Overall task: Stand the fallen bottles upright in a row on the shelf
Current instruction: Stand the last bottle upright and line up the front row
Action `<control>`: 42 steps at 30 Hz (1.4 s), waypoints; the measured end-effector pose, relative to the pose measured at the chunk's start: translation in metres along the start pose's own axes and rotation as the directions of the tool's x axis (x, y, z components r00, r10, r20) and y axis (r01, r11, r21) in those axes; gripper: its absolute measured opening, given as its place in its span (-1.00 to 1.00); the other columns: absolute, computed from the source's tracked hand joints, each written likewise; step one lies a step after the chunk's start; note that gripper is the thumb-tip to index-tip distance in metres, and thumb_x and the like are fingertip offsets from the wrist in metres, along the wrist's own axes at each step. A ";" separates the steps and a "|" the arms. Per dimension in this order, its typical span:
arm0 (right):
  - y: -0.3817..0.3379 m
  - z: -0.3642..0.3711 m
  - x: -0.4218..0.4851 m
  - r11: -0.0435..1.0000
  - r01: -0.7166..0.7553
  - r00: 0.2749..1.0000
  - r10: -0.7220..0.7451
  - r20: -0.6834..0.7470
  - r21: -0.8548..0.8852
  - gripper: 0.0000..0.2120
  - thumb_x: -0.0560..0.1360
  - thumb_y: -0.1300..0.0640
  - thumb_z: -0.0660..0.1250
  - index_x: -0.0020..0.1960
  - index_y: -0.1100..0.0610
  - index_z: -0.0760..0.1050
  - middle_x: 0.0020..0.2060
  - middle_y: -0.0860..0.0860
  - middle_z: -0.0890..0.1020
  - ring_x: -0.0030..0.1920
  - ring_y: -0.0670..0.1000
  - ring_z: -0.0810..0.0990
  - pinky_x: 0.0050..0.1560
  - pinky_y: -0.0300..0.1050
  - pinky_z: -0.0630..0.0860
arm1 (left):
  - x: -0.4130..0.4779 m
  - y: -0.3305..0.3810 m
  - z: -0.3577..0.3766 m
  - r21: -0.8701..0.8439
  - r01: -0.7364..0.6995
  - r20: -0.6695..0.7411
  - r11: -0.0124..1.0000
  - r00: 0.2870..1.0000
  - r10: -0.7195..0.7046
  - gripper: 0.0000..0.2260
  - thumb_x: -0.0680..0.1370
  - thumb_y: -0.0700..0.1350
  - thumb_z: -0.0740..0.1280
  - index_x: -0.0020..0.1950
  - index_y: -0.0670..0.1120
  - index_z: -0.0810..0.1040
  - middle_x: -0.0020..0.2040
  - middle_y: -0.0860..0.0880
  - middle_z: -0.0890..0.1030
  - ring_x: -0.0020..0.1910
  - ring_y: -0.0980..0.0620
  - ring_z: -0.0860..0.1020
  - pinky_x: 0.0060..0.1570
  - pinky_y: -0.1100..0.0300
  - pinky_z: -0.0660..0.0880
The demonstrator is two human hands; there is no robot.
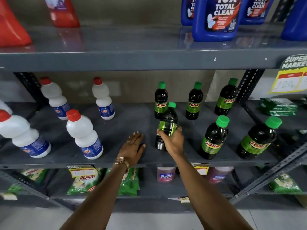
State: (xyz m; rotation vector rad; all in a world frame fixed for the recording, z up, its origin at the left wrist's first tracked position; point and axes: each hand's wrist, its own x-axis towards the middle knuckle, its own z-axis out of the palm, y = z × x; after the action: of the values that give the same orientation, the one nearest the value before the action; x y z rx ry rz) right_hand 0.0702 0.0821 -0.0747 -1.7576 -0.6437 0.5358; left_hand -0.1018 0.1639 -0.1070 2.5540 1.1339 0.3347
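On the grey middle shelf (129, 120), my right hand (172, 141) grips a dark green-capped bottle (167, 122) around its lower body; it stands nearly upright near the shelf's middle. Just left of it, my left hand (133, 146) rests flat on the shelf, fingers apart, holding nothing. Several more dark green-capped bottles stand upright: three at the back (160, 100) (194, 101) (226, 97) and two at the front right (214, 138) (258, 141).
Several white bottles with red caps (83, 135) stand on the shelf's left half. Blue jugs (216, 19) and red bottles (64, 12) sit on the shelf above. Green packets (129, 181) fill the shelf below. A price tag (289, 80) hangs at the upper right.
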 end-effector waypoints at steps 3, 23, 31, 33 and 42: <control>-0.002 0.000 0.009 0.981 0.190 0.982 -0.189 -0.027 0.027 -0.35 0.22 0.05 0.62 0.12 0.07 0.26 -0.15 -0.18 0.56 -0.15 -0.41 0.56 -0.23 -0.52 0.41 | 0.000 0.001 -0.001 -0.005 -0.004 -0.009 1.000 1.000 0.004 -0.52 0.62 0.08 0.07 0.51 -0.04 0.12 0.56 -0.03 0.09 0.54 0.02 0.02 0.53 0.12 -0.03; -0.004 0.022 0.026 0.957 0.178 0.971 -0.209 -0.120 -0.227 -0.05 0.02 -0.17 0.66 0.28 0.17 0.40 0.16 0.15 0.50 0.22 0.19 0.44 0.21 0.11 0.42 | 0.002 -0.004 0.003 0.043 -0.032 -0.012 0.999 0.999 0.033 -0.51 0.62 0.03 0.07 0.52 -0.05 0.07 0.57 -0.05 0.05 0.55 0.02 -0.02 0.51 0.15 -0.10; 0.004 0.016 0.030 0.986 0.158 0.987 -0.159 0.019 0.051 -0.22 0.14 0.20 0.65 0.19 0.07 0.26 0.07 0.01 0.54 0.12 0.04 0.56 0.08 -0.13 0.53 | 0.002 -0.008 0.006 0.042 -0.047 -0.019 0.998 0.999 0.048 -0.51 0.61 0.05 0.06 0.52 -0.04 0.07 0.57 -0.04 0.05 0.54 0.02 -0.02 0.49 0.17 -0.12; 0.016 0.010 0.027 0.977 0.200 0.977 -0.204 0.056 0.067 -0.31 0.23 0.28 0.58 0.21 0.01 0.29 -0.01 -0.11 0.56 0.08 0.00 0.60 -0.05 -0.37 0.51 | 0.002 -0.009 0.007 0.041 -0.050 -0.027 0.998 0.998 0.051 -0.51 0.61 0.05 0.06 0.52 -0.03 0.08 0.57 -0.03 0.06 0.54 0.03 -0.01 0.50 0.16 -0.10; 0.012 0.009 0.040 0.953 0.252 0.964 -0.231 0.133 -0.169 -0.24 0.09 -0.07 0.67 0.18 0.17 0.49 0.06 0.04 0.50 0.12 0.06 0.50 0.09 -0.09 0.49 | 0.004 -0.009 0.006 0.046 -0.036 -0.001 0.998 0.999 0.036 -0.51 0.61 0.06 0.05 0.52 -0.04 0.08 0.57 -0.04 0.07 0.54 0.02 -0.01 0.52 0.13 -0.08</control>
State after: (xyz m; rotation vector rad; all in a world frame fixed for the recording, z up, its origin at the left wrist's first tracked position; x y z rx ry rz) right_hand 0.0959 0.1126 -0.0895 -1.7964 -1.0007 0.4160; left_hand -0.1031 0.1712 -0.1151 2.6176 1.1100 0.3224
